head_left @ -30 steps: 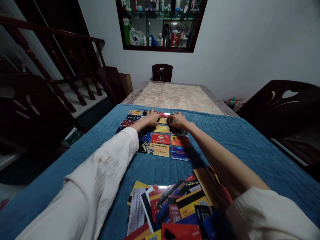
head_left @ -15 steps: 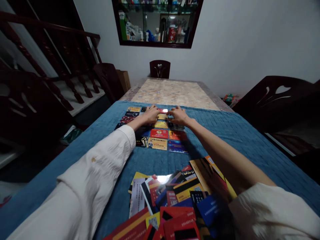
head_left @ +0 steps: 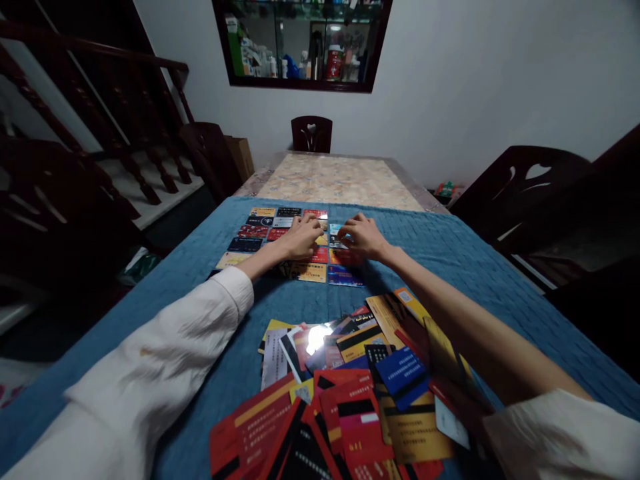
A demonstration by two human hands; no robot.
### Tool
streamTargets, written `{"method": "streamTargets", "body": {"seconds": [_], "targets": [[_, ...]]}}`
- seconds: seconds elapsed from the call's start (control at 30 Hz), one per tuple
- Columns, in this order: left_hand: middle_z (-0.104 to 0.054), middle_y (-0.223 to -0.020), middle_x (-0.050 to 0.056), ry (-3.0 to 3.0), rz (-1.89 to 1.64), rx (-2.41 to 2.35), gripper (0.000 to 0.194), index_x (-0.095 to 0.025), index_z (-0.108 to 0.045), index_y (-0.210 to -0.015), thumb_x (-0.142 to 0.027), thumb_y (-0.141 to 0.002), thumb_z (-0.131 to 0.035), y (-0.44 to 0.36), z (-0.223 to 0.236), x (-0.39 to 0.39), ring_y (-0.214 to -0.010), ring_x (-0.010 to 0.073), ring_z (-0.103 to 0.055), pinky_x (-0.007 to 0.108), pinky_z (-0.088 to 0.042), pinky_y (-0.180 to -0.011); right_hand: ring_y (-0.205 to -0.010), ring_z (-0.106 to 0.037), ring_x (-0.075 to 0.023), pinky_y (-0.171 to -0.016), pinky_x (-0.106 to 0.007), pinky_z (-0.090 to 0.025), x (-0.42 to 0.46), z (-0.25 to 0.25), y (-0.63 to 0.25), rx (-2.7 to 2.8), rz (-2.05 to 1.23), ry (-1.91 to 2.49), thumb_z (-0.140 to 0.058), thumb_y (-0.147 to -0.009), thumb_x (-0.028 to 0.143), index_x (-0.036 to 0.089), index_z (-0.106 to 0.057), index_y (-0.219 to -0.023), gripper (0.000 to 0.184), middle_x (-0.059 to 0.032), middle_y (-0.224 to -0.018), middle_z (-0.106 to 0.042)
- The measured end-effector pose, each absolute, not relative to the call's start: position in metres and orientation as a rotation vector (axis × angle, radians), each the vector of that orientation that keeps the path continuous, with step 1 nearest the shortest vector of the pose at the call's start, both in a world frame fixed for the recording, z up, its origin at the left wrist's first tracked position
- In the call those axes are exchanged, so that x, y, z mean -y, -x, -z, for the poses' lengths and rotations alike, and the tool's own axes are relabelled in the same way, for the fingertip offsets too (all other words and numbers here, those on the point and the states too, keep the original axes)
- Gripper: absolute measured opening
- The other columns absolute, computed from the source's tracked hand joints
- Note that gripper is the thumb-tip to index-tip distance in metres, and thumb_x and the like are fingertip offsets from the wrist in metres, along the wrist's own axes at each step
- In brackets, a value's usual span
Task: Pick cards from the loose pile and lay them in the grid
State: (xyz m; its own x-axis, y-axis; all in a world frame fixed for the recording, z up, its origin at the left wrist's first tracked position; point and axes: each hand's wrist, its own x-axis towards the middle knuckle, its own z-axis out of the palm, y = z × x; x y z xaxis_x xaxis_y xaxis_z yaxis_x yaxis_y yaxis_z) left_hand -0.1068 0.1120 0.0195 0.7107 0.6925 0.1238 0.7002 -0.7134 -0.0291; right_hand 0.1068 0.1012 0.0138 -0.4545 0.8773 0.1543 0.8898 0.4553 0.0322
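Several bank-style cards lie in close rows on the blue cloth, toward the far part of it. My left hand point(head_left: 306, 237) reaches over these rows with its fingers bent and apart, the tips down near a yellowish card. Level with it on the right, my right hand point(head_left: 365, 237) has loosely curled, parted fingers at a light blue and white card point(head_left: 337, 230), which lies flat. Parts of the cards under both hands are hidden. Nearer the front of the rows lie a gold card point(head_left: 311, 273) and a dark blue card point(head_left: 346, 276).
A loose heap of mixed cards point(head_left: 357, 407) spreads in front of me, partly under my right forearm. The blue cloth point(head_left: 425, 233) covers the near part of the table point(head_left: 340, 175). Dark wooden chairs point(head_left: 311, 133) stand around it, with a stair railing at the left.
My view has tilted downward and shifted right, showing more of the heap. My hands have moved slightly nearer along the rows and a little farther apart; the light blue card now shows by my right fingers.
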Motion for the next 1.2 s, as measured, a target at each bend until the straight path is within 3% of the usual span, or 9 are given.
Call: {"method": "streamTargets", "body": {"seconds": [0.47,0.6,0.83,1.03,1.2], "targets": [[-0.055,-0.134,0.015,2.963,0.221,0.883,0.030,-0.019,-0.065,-0.115,-0.017,-0.087,-0.053,0.085,-0.010,-0.022,-0.138,0.0330,-0.032,0.053,-0.031,-0.110,-0.113,-0.044,-0.0298,-0.084,-0.040,-0.030,-0.017,0.004,-0.134,2.588,0.203,1.477,-0.050,-0.096,0.028,0.022,-0.071,-0.104,0.024,-0.0111,-0.112,-0.070],[-0.057,-0.131,0.014,3.027,0.265,0.717,0.027,-0.019,-0.065,-0.113,-0.018,-0.087,-0.056,0.074,-0.007,0.004,-0.136,0.0347,-0.034,0.056,-0.034,-0.106,-0.111,-0.045,-0.0287,-0.083,-0.040,-0.032,0.004,0.016,-0.152,2.572,0.229,1.345,-0.054,-0.093,0.026,0.023,-0.069,-0.102,0.018,-0.0092,-0.109,-0.069],[-0.063,-0.119,0.013,3.135,0.371,0.417,0.017,-0.016,-0.065,-0.103,-0.027,-0.090,-0.061,0.053,-0.008,0.054,-0.129,0.0328,-0.042,0.050,-0.039,-0.099,-0.108,-0.048,-0.0276,-0.083,-0.040,-0.034,0.039,0.029,-0.173,2.473,0.246,1.209,-0.054,-0.093,0.026,0.022,-0.068,-0.094,0.014,-0.0092,-0.101,-0.069],[-0.064,-0.117,0.014,3.159,0.319,0.176,0.033,-0.016,-0.067,-0.109,-0.042,-0.091,-0.063,0.041,-0.007,0.080,-0.123,0.0319,-0.046,0.053,-0.039,-0.100,-0.106,-0.050,-0.0283,-0.085,-0.043,-0.036,0.063,0.032,-0.175,2.418,0.164,1.194,-0.063,-0.087,0.029,0.022,-0.069,-0.091,0.010,-0.0090,-0.100,-0.070],[-0.063,-0.120,0.014,3.114,0.285,0.128,0.035,-0.019,-0.070,-0.111,-0.047,-0.093,-0.060,0.042,0.000,0.080,-0.128,0.0333,-0.043,0.054,-0.035,-0.106,-0.106,-0.051,-0.0286,-0.087,-0.045,-0.039,0.078,0.036,-0.175,2.412,0.119,1.189,-0.059,-0.090,0.027,0.022,-0.069,-0.097,0.013,-0.0098,-0.103,-0.070]]}}
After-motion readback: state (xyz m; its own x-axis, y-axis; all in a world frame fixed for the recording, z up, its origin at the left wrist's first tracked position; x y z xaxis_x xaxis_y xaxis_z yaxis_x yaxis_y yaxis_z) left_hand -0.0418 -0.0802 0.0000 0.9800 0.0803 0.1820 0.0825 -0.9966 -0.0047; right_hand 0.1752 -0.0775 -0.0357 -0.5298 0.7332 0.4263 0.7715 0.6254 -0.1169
